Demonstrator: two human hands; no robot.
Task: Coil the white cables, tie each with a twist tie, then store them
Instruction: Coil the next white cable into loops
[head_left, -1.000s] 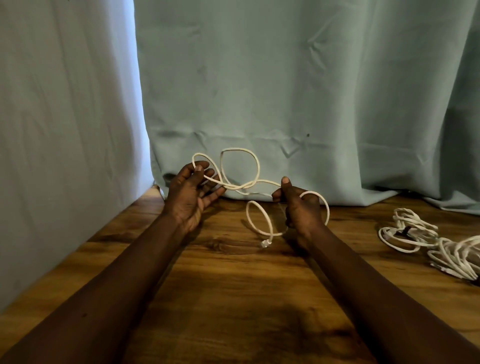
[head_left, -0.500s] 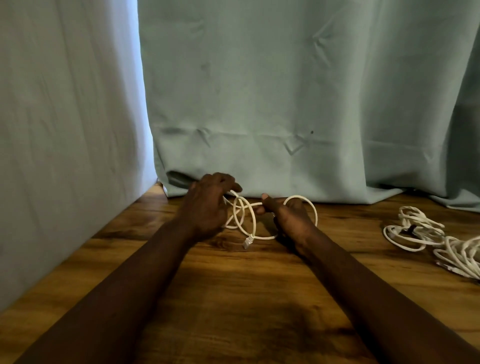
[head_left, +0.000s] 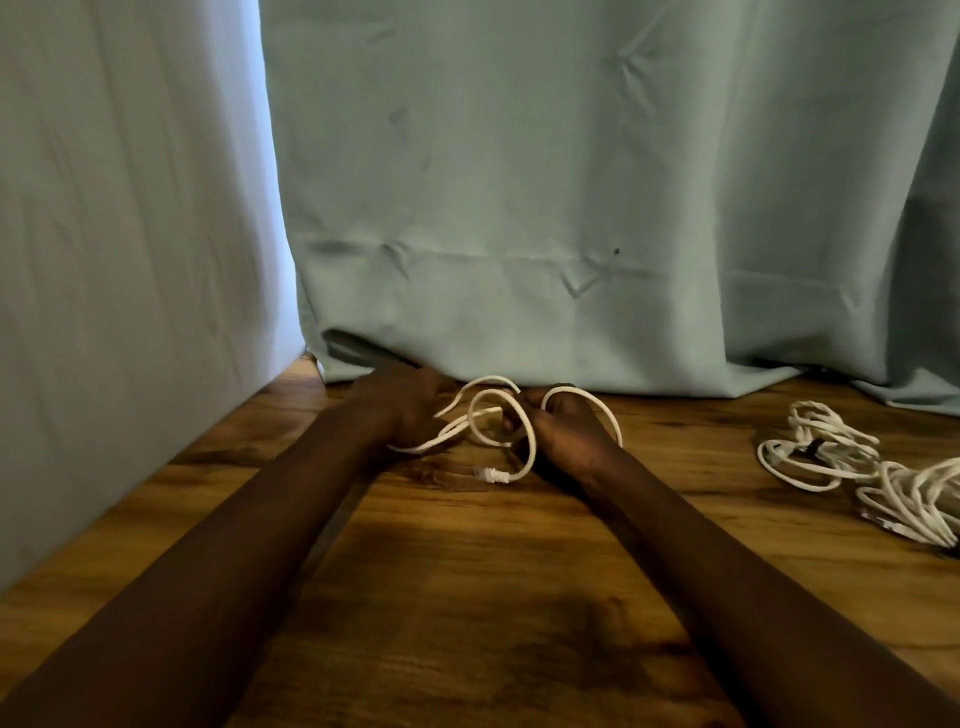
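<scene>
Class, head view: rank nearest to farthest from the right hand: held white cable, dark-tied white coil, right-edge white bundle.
1. Held white cable: in the right hand.
2. Dark-tied white coil: to its right.
3. Right-edge white bundle: farthest.

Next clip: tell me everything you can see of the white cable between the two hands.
The white cable is thin, round and flexible, and looks plastic-sheathed. It is loosely gathered into a few uneven loops, with no tie on it. The left hand holds strands at one side, and the right hand grips loops at the other. One end, with a small white connector, hangs low over the wooden table; whether it touches is unclear.
</scene>
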